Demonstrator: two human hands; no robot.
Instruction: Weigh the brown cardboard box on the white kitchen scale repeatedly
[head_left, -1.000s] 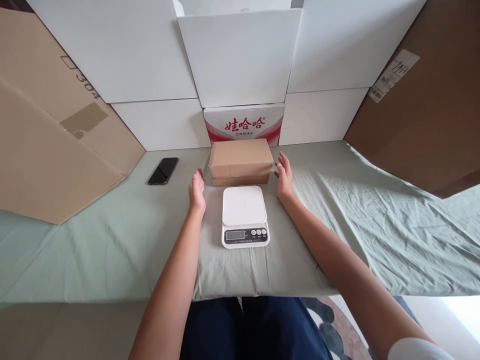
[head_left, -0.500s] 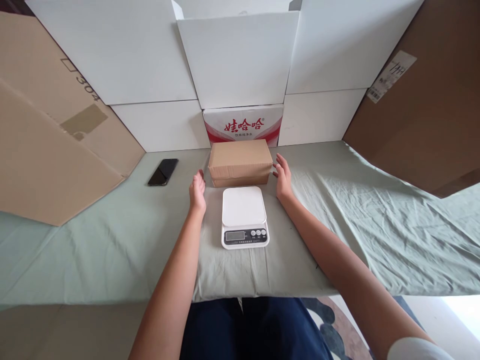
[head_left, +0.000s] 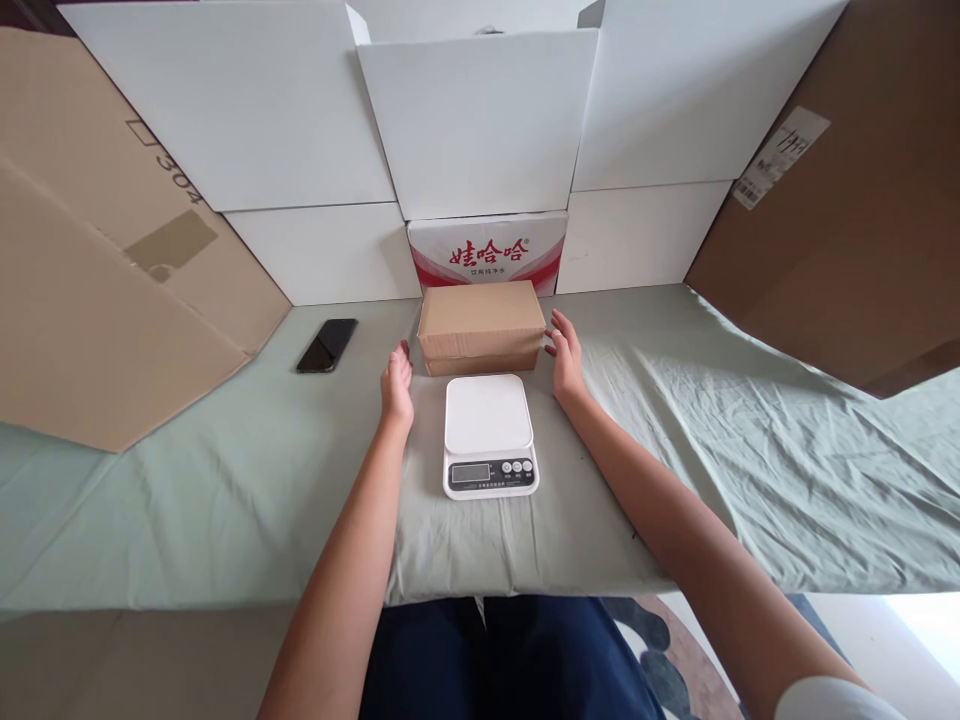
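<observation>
A closed brown cardboard box (head_left: 480, 325) lies on the cloth-covered table, just behind a white digital kitchen scale (head_left: 489, 415). Nothing rests on the scale's platform, and its display looks blank. To the left of the box, my left hand (head_left: 397, 383) is upright on its edge, fingers extended, with a small gap to the cardboard. My right hand (head_left: 565, 352) is at the box's right end, fingers spread and slightly bent; whether a fingertip touches the box I cannot tell. Neither hand holds anything.
A black smartphone (head_left: 327, 345) lies to the left on the green cloth (head_left: 225, 480). White boxes (head_left: 480, 125) and a red-and-white printed carton (head_left: 487, 250) form a wall behind. Large brown cardboard panels stand at the left (head_left: 90, 300) and right (head_left: 847, 220).
</observation>
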